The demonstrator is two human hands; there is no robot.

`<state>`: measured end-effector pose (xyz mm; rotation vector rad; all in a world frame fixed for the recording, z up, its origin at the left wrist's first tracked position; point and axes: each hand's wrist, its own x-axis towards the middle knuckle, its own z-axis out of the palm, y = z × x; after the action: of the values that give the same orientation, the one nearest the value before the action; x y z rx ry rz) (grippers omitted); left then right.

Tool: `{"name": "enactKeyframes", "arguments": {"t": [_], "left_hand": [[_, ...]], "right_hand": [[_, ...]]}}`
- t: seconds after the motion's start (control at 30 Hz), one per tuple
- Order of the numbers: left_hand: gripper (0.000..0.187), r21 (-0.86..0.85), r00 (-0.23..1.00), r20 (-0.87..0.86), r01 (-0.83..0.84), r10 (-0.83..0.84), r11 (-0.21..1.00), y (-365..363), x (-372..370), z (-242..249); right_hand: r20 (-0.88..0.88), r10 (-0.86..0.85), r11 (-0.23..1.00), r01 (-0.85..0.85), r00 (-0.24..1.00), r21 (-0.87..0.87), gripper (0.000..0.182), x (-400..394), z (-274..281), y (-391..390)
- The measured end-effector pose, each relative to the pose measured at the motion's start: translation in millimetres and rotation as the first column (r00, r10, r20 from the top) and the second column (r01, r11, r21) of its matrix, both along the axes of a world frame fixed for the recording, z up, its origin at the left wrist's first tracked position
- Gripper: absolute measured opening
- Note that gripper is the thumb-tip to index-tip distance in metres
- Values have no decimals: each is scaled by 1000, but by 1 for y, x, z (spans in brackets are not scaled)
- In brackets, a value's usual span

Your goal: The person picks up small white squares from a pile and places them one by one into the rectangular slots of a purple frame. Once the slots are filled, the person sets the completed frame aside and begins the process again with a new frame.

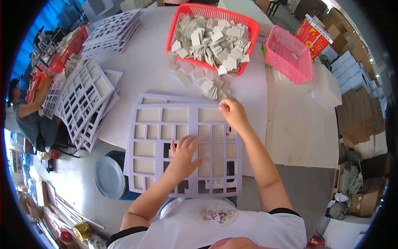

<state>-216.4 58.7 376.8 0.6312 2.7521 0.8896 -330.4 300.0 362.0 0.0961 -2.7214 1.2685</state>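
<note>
A white grid panel (193,133) with rectangular openings lies in front of me on a stack of similar panels. Grey-beige card pieces (178,115) fill many of its openings, while others show dark or printed patches beneath. My left hand (182,159) rests over the panel's middle with its fingers spread, slightly blurred. At the upper right corner of the panel, my right hand (233,114) has its fingers curled together; whatever they may hold is hidden. Loose card pieces (212,88) are heaped just beyond the panel.
A red basket (171,35) full of card pieces stands at the far side of the table (145,62). Right of it is a pink basket (289,54). More grid panels (85,97) are stacked at left, near another person (35,120). A blue bin (110,176) stands below.
</note>
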Motion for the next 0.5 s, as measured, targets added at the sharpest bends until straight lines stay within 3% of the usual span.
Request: {"name": "enactKeyframes", "arguments": {"t": [0.07,0.1,0.2,0.23,0.3,0.33,0.4,0.43,0.5], "left_hand": [[61,190,996,-84,-4,20,982,-8,-47,-11],[47,280,965,-243,-25,96,960,-5,-74,-8],[46,262,956,-180,-181,232,948,1,-163,-24],[45,265,961,-105,-221,256,938,7,-187,-35],[42,262,955,54,-297,293,918,30,-232,-59],[46,196,957,13,-287,290,938,41,-247,-71],[55,54,959,-46,-276,279,960,61,-261,-96],[56,86,953,-48,-295,299,952,68,-262,-101],[58,150,939,-41,-332,341,931,79,-263,-113]], "right_hand": [[-38,-48,999,48,998,-21,14,-31,-13,0],[-61,-71,997,69,996,-32,16,-48,-19,-2],[-170,-168,972,191,971,134,29,-86,-32,-22],[-204,-202,944,246,958,219,41,-95,-30,-32],[-145,-241,897,278,960,344,42,-111,-45,-43],[-109,-269,866,289,957,408,43,-118,-50,-44],[-34,-198,918,198,980,344,41,-126,-55,-41],[9,-158,939,148,987,311,40,-128,-57,-39],[-119,-107,968,131,987,215,39,-130,-62,-35]]}}
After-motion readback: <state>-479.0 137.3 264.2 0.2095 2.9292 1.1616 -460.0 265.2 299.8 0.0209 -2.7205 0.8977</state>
